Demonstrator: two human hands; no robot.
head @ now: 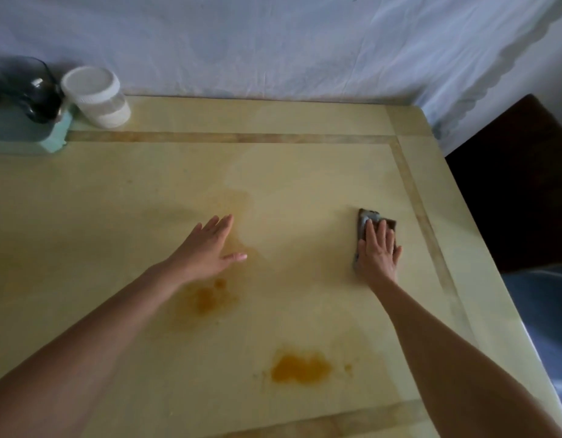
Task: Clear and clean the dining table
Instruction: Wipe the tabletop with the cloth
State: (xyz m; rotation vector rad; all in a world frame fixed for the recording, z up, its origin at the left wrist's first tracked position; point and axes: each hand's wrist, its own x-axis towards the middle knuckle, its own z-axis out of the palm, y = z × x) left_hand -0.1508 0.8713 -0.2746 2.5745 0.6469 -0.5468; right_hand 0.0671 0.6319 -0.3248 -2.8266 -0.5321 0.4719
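- The right hand (379, 251) lies flat on a folded dark cloth (369, 218). Its fingers are straight and pressed together, pushing the cloth onto the dining table (115, 216) close to the right border strip. Nothing is pinched or curled around.
- The left hand (207, 251) is spread, with straight fingers and the thumb out, low over the middle of the tabletop. Whether the palm touches the surface cannot be told.
- 2 marks are not yet wiped. An orange stain (207, 298) sits just beside the left wrist, and a larger orange stain (300, 369) lies nearer the person, between the 2 forearms. The cloth is well apart from both.
- Clearing looks unfinished: a white-lidded jar (96, 96), a dark glass vessel (30, 86) and a teal tray (53, 137) stand at the far left corner.
- Likely risks:
  - The left forearm hangs close over the nearer stain and could drag through it.
  - The cloth is only pressed, not gripped, so a fast stroke may leave it behind.
  - 1 pass could smear the orange wider instead of lifting it.
  - A stroke to the right could push the cloth off the edge toward the dark chair (510, 184).
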